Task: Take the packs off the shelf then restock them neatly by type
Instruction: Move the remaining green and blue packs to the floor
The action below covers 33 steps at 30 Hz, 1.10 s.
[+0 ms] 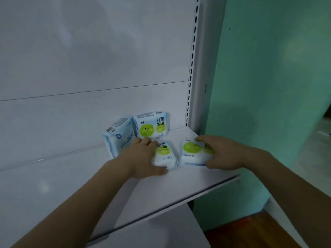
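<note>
Head view of a white shelf carrying 4 packs, all gathered toward its right rear corner. At the back, 1 blue pack stood on edge, tilted, with its print sideways, touching 1 upright green-dot pack that stood against the back panel. In front lay 2 more green-dot packs side by side, just apart. The left hand covered the left front pack, its fingers curled over the far edge and its thumb at the near corner, so it was grasping that pack. The right hand grasped the right front pack, fingers along the far edge and thumb at the near edge. Both packs appeared to rest on the shelf, though whether either was lifted could not be told. Judged from this arrangement, the 3 green-dot packs were already grouped and the blue pack sat apart at their left, which suggested the restocking stage; whether it was in fact the removal stage could not be settled. Left to do, on that reading: squaring the 2 front packs into a row and righting the tilted blue pack. A green wall stood at the right.
</note>
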{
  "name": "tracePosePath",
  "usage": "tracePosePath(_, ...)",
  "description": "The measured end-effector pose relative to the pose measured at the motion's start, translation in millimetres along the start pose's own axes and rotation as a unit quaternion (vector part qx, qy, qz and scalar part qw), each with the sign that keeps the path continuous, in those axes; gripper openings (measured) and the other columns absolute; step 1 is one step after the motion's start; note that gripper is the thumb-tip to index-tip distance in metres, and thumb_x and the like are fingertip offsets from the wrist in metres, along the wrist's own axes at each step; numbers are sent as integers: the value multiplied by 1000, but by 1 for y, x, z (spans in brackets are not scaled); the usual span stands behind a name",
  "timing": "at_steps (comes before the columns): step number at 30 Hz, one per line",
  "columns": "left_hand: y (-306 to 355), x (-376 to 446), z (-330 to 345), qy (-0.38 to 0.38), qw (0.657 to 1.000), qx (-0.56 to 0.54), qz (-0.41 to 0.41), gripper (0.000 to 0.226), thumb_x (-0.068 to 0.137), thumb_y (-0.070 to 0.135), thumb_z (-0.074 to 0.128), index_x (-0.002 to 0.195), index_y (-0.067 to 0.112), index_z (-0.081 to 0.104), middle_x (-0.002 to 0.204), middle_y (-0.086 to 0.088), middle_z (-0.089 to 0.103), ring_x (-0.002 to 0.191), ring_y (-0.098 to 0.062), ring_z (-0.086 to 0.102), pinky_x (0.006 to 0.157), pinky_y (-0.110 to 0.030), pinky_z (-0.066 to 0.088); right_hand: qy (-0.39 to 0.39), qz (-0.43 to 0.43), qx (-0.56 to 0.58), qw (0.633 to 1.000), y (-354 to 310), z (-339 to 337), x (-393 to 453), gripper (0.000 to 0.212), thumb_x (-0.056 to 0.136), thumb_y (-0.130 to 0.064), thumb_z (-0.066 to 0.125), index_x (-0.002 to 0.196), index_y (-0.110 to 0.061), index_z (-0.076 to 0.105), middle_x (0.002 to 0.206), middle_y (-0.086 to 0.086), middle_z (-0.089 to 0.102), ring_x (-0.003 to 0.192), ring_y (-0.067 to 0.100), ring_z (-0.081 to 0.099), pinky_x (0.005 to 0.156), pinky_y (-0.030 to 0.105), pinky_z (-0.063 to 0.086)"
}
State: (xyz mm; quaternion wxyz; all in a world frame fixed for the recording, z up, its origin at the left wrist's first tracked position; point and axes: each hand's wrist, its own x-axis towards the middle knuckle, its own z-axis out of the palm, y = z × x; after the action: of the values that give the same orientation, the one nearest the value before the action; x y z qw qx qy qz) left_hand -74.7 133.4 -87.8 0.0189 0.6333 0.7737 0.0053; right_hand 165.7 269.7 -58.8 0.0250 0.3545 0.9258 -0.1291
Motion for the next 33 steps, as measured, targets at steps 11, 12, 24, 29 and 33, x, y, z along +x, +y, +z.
tracePosePath(11, 8, -7, -4, -25, 998, -60, -2, 100, 61, 82, 63, 144, 33, 35, 134, 5, 52, 120, -21, 47, 104, -42, 43, -26, -102, -6, 994, -26, 5, 24, 87, 65, -55, 80, 139, -33, 39, 122, -6, 57, 104, 17, 58, 89, 37, 52)
tracePosePath(12, 8, -9, -3, -20, 998, -67, -1, 99, 63, 80, 64, 145, 32, 34, 135, 4, 51, 121, -21, 45, 105, -44, 42, -24, -99, -4, 995, -27, 5, 24, 91, 61, -59, 79, 139, -34, 39, 121, -7, 57, 106, 17, 58, 89, 37, 53)
tracePosePath(24, 3, -63, -18, 116, 993, -21, 18, 99, 77, 59, 74, 154, 29, 21, 149, 4, 35, 134, -23, 29, 112, -40, 35, 109, -186, -61, 975, -63, 15, 2, 104, 64, -76, 65, 151, -30, 31, 136, -5, 43, 126, 19, 38, 106, 41, 41)
tracePosePath(29, -10, -107, -26, 168, 985, -7, -45, 99, 78, 55, 72, 155, 26, 18, 150, 2, 29, 137, -21, 19, 104, -47, 45, 182, -257, -57, 947, -101, 16, 1, 101, 72, -67, 70, 154, -26, 29, 142, -2, 37, 133, 18, 30, 102, 42, 45)
tracePosePath(33, -21, -145, -32, 189, 975, 15, -118, 102, 80, 55, 71, 157, 20, 14, 151, 2, 28, 139, -19, 16, 104, -40, 45, 166, -330, -66, 927, -133, 15, 7, 97, 80, -54, 70, 157, -31, 16, 149, -8, 25, 140, 13, 16, 106, 39, 43)
